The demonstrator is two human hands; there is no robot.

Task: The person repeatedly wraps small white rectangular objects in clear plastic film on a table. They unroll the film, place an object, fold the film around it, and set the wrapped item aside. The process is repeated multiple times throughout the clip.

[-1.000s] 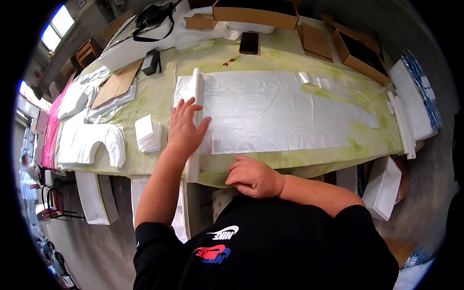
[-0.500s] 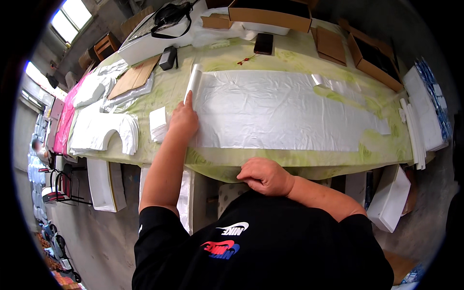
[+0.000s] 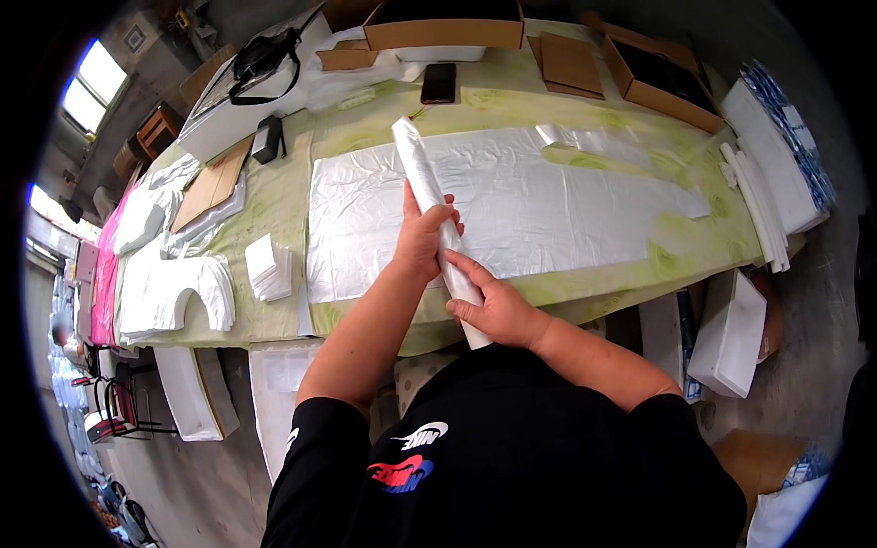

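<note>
Gripping a slender white plastic roll [image 3: 417,164]
The left hand [image 3: 423,239] was wrapped around its smooth middle, the right hand [image 3: 500,310] clasped its lower end; it slanted over crinkled, glossy film [image 3: 557,205] toward the near edge of the tabletop [image 3: 566,285].

The long white roll [image 3: 417,160] is looking like thin plastic, and its smooth side is shining softly. The flat sheet [image 3: 539,201] is looking like thin plastic too, and its little creases are catching the light. The tablecloth [image 3: 352,135] under it is looking smooth, with a low shine. The phone [image 3: 438,80] is showing a dark, glossy face. The big box [image 3: 438,35] and the brown board [image 3: 210,190] are showing plain, matt cardboard. The black shirt [image 3: 557,447] is looking like matt cloth. The pink sheet [image 3: 104,274] is shining like plastic. The small white stack [image 3: 268,268] is looking matt, like paper or cloth, and it is not showing which
</note>
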